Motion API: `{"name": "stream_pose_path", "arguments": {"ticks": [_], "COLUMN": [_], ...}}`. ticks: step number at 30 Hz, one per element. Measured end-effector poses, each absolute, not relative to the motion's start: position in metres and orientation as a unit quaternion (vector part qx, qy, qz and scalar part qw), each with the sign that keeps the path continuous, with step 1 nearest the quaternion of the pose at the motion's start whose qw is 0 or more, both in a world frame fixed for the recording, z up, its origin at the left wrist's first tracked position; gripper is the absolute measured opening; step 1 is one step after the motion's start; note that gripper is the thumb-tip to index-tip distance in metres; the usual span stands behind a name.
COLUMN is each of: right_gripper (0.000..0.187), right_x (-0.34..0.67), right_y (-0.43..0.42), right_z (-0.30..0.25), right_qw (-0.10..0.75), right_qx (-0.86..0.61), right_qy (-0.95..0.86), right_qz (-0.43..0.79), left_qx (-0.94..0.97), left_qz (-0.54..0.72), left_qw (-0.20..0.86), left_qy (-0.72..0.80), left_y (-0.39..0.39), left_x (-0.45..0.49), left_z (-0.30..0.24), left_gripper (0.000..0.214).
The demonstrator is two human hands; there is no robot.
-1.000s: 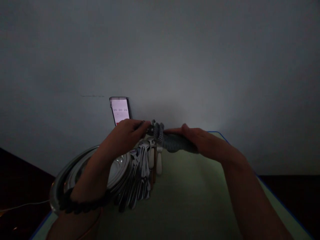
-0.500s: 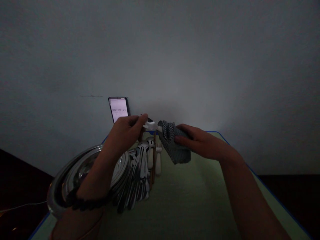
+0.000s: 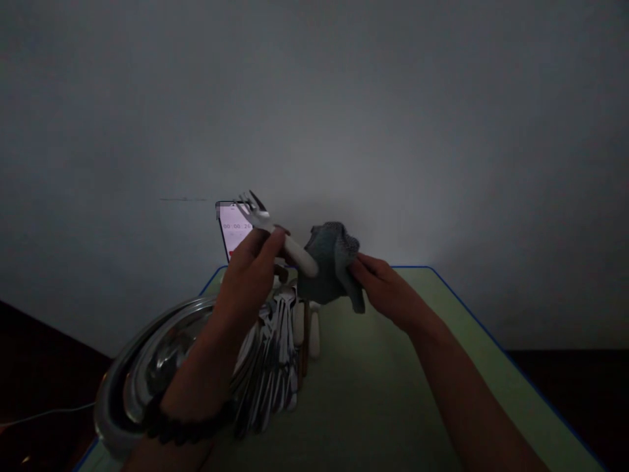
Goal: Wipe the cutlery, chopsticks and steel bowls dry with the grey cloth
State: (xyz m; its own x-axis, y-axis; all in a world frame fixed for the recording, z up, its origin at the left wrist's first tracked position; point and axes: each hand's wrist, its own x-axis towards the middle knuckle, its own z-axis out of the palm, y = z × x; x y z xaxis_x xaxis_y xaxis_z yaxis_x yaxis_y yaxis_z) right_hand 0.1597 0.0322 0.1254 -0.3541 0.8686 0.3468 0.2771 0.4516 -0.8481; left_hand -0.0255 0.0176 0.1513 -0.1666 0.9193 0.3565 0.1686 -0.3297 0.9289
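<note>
My left hand [image 3: 248, 269] is closed around a fork with shiny metal tines and a thick white handle [image 3: 301, 254], pinching it between thumb and fingers near the neck. I have it raised above the far part of the pale green tabletop with a blue edge [image 3: 383, 373], tilted so the tines point up and to the left. The handle's rounded end overlaps the soft grey cloth with a checked patch [image 3: 323, 265]; I cannot tell whether the two touch. My right hand [image 3: 377, 278] grips that cloth by its right side, and the rest hangs loosely bunched.

Beneath my left hand lies a row of metal cutlery [image 3: 278, 367], handles towards me, with a slim brown stick [image 3: 307, 334] and a white handle [image 3: 315, 335] at its right end. Wide round silvery metal dishes [image 3: 109, 387] sit nested at the left, partly behind my forearm. A black phone with a lit screen [image 3: 230, 223] stands upright near the plain grey wall [image 3: 393, 131], partly covered by the fork and my hand.
</note>
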Motion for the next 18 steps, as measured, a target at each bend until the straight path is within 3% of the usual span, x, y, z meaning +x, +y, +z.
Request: {"name": "stream_pose_path", "arguments": {"ticks": [3, 7, 12, 18], "right_gripper": [0.024, 0.022, 0.025, 0.023], "right_x": [0.165, 0.165, 0.148, 0.145], "right_y": [0.036, 0.036, 0.034, 0.032], "right_z": [0.124, 0.123, 0.118, 0.114], "right_qw": [0.481, 0.49, 0.491, 0.498], "right_qx": [-0.424, -0.399, -0.307, -0.326], "right_qy": [-0.689, -0.698, -0.663, -0.633], "right_qz": [0.337, 0.337, 0.474, 0.495], "left_qx": [0.597, 0.655, 0.749, 0.811], "left_qz": [0.533, 0.425, 0.332, 0.192], "left_qw": [0.346, 0.402, 0.267, 0.196], "left_qy": [0.491, 0.478, 0.508, 0.516], "left_y": [0.015, 0.01, 0.009, -0.01], "left_x": [-0.032, -0.03, -0.017, -0.02], "left_z": [0.153, 0.152, 0.15, 0.157], "left_gripper": [0.028, 0.029, 0.032, 0.034]}}
